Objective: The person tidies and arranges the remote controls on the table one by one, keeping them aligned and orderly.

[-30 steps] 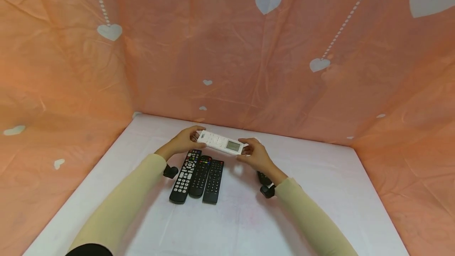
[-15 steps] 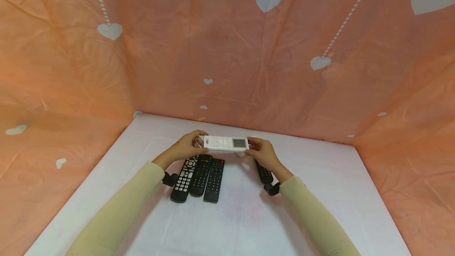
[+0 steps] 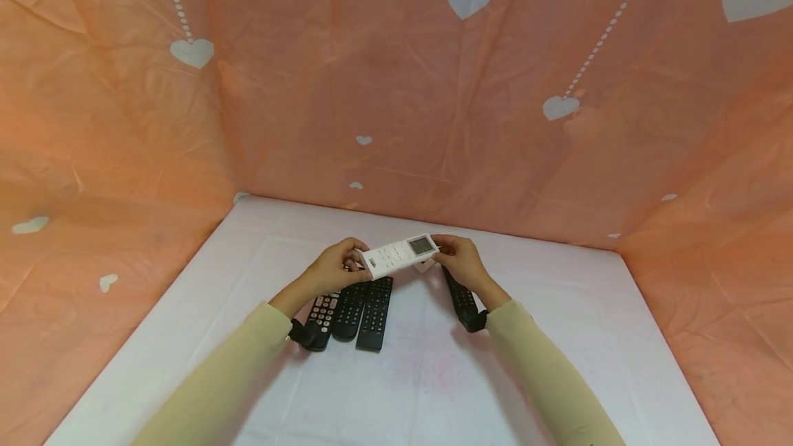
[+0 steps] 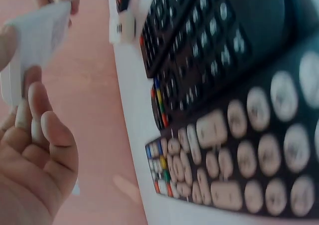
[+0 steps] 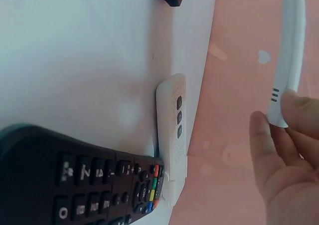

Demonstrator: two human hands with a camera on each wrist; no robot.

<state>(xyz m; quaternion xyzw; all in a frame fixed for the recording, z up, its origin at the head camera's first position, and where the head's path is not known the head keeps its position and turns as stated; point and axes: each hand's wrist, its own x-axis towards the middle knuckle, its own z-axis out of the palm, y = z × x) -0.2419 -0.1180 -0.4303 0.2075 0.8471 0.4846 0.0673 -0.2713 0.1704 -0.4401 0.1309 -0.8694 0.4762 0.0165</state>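
Note:
Between both hands a white remote control (image 3: 398,255) with a small grey screen is held above the table, its screen end higher and to the right. My left hand (image 3: 334,270) grips the lower end, thumb in front and fingers behind. At the screen end, my right hand (image 3: 466,267) pinches the remote by thumb and fingers; the right wrist view shows its thin side edge (image 5: 289,50). Under the left hand lie a black remote with white buttons (image 3: 323,315), a middle black remote (image 3: 350,308) and a slimmer black remote (image 3: 375,315), side by side, their upper ends partly hidden.
Below the right wrist lies another black remote (image 3: 463,298). Touching its far end in the right wrist view is a white object with three dark buttons (image 5: 174,120). Orange cloth with hearts (image 3: 396,88) walls the white table (image 3: 421,391) at the back and sides.
The white remote has turned counter-clockwise: its screen end has risen and its other end has dropped. Both hands have shifted with it, a little to the right.

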